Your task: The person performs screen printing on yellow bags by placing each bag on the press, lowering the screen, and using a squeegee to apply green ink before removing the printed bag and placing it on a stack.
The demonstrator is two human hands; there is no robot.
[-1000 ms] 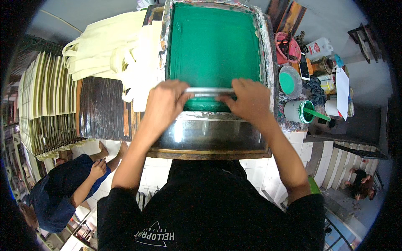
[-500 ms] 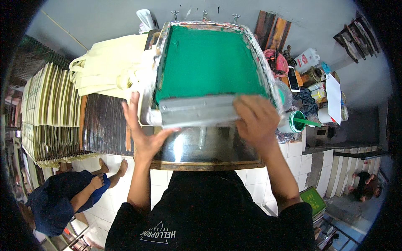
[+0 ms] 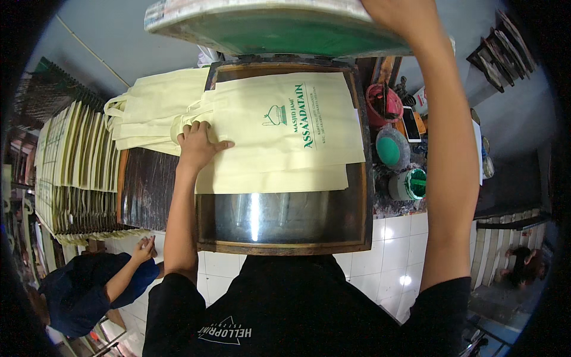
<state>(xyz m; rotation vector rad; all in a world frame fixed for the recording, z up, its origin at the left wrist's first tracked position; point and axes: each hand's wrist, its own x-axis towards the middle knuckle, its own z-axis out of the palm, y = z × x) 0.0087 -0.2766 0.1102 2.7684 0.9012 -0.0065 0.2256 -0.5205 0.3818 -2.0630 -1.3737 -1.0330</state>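
My right hand grips the near right edge of a screen-printing frame, partly cut off by the top of the view. The frame is tilted up, and green ink shows on its mesh. Beneath it lies a cream tote bag with a green print toward its right end, flat on a dark, glossy printing board. My left hand holds the bag at its left end by the handles, fingers bent and thumb out to the right. Another cream layer shows under the bag's near edge.
Cream bags lie left of the board, and more hang on a rack. At right are a green ink tub, a plastic bowl, a red basket and a phone. Another person sits at lower left.
The frame has swung up off the board, uncovering the printed bag. My right hand has left the grey squeegee for the frame, and the squeegee is out of sight. My left hand has taken hold of the bag.
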